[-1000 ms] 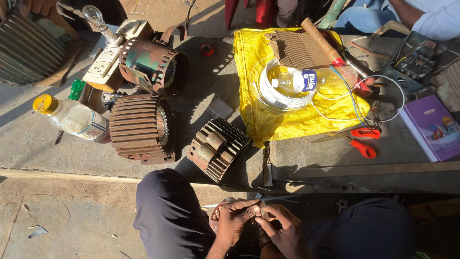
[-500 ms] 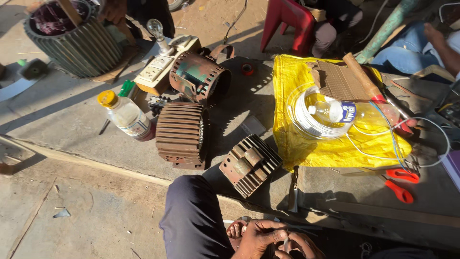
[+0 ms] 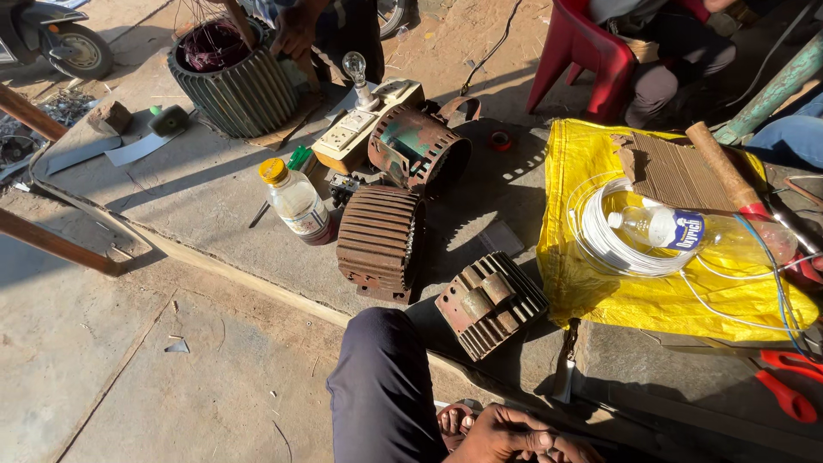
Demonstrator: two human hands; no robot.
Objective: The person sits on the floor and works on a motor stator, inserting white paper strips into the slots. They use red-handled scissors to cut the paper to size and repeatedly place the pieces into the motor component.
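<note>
Hands [image 3: 514, 437] have slid to the bottom edge, grip unclear; blue-labelled clear bottle [image 3: 686, 230] lies on yellow sheet [image 3: 591, 291].

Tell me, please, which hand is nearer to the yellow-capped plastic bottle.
Left, though only narrowly. The left hand lies far below and to the right of the yellow-capped plastic bottle. The right hand presses against the left hand's far side.
</note>
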